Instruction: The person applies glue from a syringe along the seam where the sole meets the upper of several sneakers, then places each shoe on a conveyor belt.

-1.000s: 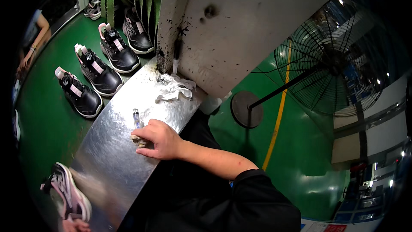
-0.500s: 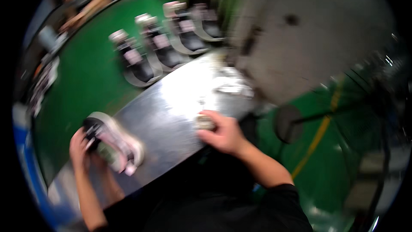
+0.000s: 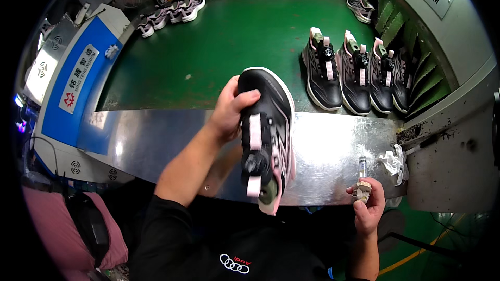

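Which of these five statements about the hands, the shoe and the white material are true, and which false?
1. The left hand grips a shoe. True.
2. That shoe's toe points toward the picture's lower edge. False: it points toward the upper edge.
3. The right hand holds a small pale piece. True.
4. That piece touches the shoe. False: they are apart.
5. Crumpled white material lies right of the shoe. True.

Black sneaker with pale pink straps and white sole (image 3: pixel 271 125), held above the shiny metal worktop (image 3: pixel 166 140), toe beyond its far edge, heel over its near edge, irregular beige lump (image 3: pixel 361 191), gripped near its near right corner, narrow clear tube (image 3: pixel 363 165) just beyond
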{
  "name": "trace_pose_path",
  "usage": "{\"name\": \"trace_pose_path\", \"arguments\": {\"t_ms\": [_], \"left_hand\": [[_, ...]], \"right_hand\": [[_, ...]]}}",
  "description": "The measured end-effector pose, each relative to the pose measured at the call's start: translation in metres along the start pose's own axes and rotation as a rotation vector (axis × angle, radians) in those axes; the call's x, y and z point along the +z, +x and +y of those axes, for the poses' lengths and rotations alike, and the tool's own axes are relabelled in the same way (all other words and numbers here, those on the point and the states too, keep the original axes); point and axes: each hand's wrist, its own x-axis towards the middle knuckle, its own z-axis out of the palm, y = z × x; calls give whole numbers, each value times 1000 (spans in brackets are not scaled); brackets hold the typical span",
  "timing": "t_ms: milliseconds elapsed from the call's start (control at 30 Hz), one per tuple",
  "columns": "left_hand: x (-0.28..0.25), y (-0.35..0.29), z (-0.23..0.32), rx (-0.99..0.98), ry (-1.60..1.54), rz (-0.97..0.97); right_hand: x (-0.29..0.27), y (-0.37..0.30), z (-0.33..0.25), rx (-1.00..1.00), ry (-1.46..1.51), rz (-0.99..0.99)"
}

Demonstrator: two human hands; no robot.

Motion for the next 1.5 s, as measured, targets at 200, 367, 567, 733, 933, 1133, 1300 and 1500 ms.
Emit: {"name": "trace_pose_path", "arguments": {"t_ms": [200,367,567,733,933,1133,1300,1500], "left_hand": [[6,-31,-5,-4,-167,-135],[-3,-43,-3,65,-204,-195],[-8,-49,-2,107,-120,-317],[-7,-50,-3,202,-42,-385],[-5,-51,-1,263,82,-411],[-4,-54,3,238,-21,-458],[-4,-56,5,229,-27,-440],[-9,-52,2,294,99,-391]], "right_hand": [[14,18,-31,-20,201,-132],[48,39,-52,-116,359,-345],[89,62,-69,-188,506,-560],[109,70,-74,-228,470,-581],[112,73,-76,-219,412,-591],[104,64,-75,-1,508,-512],[116,75,-78,-190,328,-588],[105,67,-76,-65,461,-525]]}}
